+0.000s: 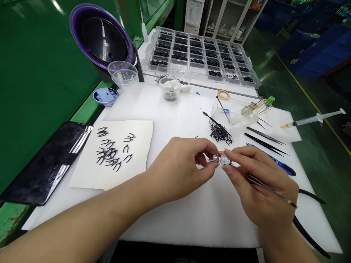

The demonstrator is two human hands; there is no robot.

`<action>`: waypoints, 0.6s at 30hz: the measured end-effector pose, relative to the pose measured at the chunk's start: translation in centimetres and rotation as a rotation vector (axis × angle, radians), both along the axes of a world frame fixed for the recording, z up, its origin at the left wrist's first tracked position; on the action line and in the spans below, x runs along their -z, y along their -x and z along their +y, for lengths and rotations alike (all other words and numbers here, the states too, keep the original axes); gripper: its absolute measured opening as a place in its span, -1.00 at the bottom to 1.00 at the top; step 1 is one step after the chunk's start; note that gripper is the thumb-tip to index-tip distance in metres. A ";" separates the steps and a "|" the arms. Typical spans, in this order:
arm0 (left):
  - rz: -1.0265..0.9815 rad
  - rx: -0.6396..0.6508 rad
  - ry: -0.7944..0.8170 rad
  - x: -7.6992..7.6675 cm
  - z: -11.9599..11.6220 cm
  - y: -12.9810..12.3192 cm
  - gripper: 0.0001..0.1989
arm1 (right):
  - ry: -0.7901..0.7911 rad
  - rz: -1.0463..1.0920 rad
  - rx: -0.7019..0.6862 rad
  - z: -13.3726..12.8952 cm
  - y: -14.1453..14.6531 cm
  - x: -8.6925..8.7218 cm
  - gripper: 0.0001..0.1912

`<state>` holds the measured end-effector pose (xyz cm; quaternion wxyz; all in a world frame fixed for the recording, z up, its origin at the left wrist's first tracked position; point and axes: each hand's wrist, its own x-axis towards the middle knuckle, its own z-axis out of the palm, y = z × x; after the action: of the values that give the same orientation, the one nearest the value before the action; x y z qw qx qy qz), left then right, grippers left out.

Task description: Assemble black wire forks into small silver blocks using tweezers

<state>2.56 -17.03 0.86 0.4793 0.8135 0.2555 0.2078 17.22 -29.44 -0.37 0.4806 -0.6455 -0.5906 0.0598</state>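
Between thumb and forefinger, my left hand (181,166) pinches a small silvery cylinder (215,158). My right hand (264,182) pinches a small clear, shiny piece (225,160) close beside it; whether the two parts touch I cannot tell. Metal tweezers (274,191) lie tucked under the right hand's fingers, pointing back toward the wrist. Just beyond the hands is a pile of small bent black pieces (220,133). To the left, several black U-shaped pieces (108,153) rest on a sheet of white card (85,171).
A compartment box (192,73) of black pieces spans the back. Tweezers (264,144), a blue-handled knife (287,168) and a syringe (315,119) lie at right. Clear cups (124,75) stand near a purple-rimmed round device (72,22). A dark tablet (35,175) lies far left.
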 end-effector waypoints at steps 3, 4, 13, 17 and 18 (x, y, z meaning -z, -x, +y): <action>0.020 0.007 -0.025 0.0 0.0 0.0 -0.87 | -0.004 0.010 -0.020 0.0 0.3 0.0 -0.49; 0.027 0.006 -0.032 0.0 0.0 0.0 -0.86 | -0.004 0.018 -0.024 0.0 0.3 0.0 -0.48; 0.006 -0.043 -0.288 0.6 -0.4 0.1 -0.87 | 0.008 0.055 -0.104 0.3 0.2 0.3 -0.47; -0.014 -0.033 -0.304 0.6 -0.3 0.1 -0.85 | -0.001 0.096 -0.127 0.6 0.1 0.5 -0.48; -0.010 -0.031 -0.290 0.6 -0.3 0.1 -0.85 | 0.001 0.097 -0.126 0.6 0.1 0.5 -0.49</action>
<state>2.42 -17.28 0.30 0.3550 0.8691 0.2329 0.2539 17.14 -28.80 -0.92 0.5037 -0.6036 -0.6060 0.1212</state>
